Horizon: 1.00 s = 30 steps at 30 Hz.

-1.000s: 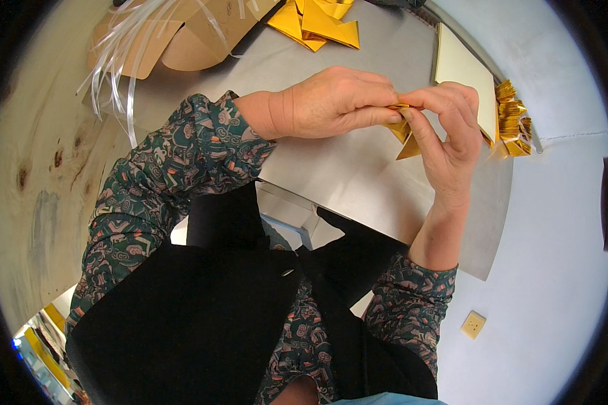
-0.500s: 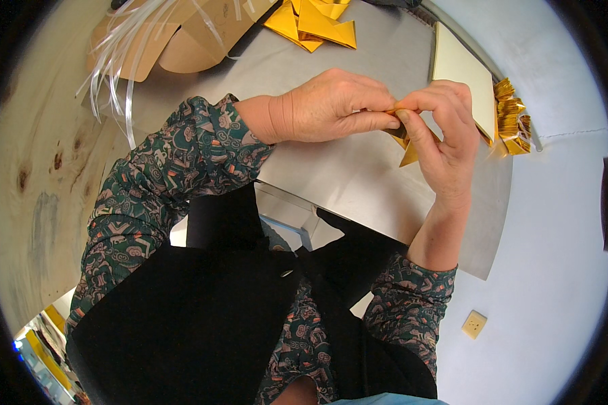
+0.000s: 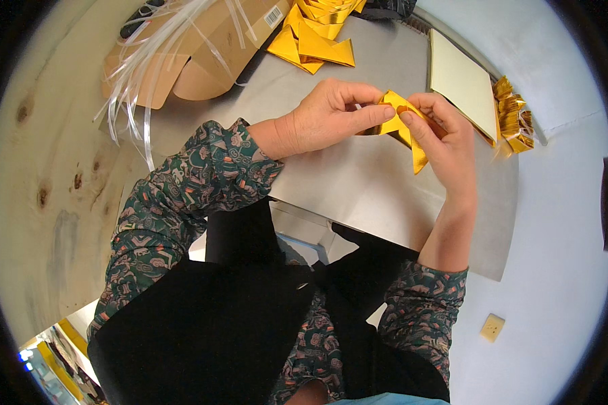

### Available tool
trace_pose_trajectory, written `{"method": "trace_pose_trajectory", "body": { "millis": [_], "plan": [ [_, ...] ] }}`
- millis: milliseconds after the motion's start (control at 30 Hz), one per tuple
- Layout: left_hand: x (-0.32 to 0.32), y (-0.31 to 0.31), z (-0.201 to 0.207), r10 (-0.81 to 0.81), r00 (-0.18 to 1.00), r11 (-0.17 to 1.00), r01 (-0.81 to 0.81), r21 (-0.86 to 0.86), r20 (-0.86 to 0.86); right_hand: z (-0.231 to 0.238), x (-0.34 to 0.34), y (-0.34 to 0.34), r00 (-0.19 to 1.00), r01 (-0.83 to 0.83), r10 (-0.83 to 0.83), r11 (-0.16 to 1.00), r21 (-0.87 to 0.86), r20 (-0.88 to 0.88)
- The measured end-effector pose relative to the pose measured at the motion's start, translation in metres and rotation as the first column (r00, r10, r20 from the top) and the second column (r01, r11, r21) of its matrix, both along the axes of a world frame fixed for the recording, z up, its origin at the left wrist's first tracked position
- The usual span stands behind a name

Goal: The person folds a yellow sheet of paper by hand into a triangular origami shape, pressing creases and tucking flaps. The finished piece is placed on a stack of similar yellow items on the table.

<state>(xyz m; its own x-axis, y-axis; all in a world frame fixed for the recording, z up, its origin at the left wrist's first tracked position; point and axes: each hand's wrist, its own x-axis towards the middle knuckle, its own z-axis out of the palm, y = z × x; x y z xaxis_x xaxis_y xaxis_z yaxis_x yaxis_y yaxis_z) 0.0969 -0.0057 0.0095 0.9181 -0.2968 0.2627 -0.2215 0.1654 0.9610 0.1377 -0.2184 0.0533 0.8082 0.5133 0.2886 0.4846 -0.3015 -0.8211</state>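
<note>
A shiny gold foil paper piece [image 3: 394, 127], folded to pointed corners, is held up over the metal table [image 3: 344, 179]. My left hand [image 3: 327, 120] pinches its left side between thumb and fingers. On the other side, my right hand [image 3: 446, 142] grips it with the thumb in front and the fingers curled behind. One pointed end hangs down beside my right thumb. The fingers cover part of the folds.
Several folded gold pieces [image 3: 324, 47] lie at the table's far side. Left of them is an open cardboard box [image 3: 216, 57] with clear plastic strips [image 3: 130, 84] draped over it. A pale flat pad [image 3: 461, 79] and a bundled gold foil stack [image 3: 515, 125] sit by the wall.
The gold piece has turned so that more of its bright face shows. My hands have shifted their pinch and sit slightly farther apart. The whole view has moved a little.
</note>
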Motion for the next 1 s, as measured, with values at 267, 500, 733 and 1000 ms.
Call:
{"method": "trace_pose_trajectory", "body": {
  "millis": [267, 500, 733, 1000],
  "plan": [
    [0.004, 0.008, 0.01, 0.026, 0.998, 0.994, -0.032, 0.102, 0.054, -0.003, 0.005, -0.004, 0.971, -0.14, 0.148, 0.989, 0.056, -0.186],
    [0.0, 0.003, 0.006, 0.035, 0.999, 0.995, -0.036, 0.092, 0.011, -0.006, 0.011, -0.005, 0.922, -0.249, 0.265, 0.964, 0.093, -0.282],
    [0.001, 0.005, 0.003, -0.05, 0.998, 0.998, 0.053, 0.047, -0.046, -0.012, 0.018, -0.01, 0.911, -0.226, 0.254, 0.966, 0.123, -0.325],
    [0.0, 0.001, -0.003, -0.066, 0.995, 0.983, 0.077, 0.168, -0.069, -0.02, 0.024, -0.01, 0.908, -0.228, 0.277, 0.956, 0.184, -0.314]
  ]
}}
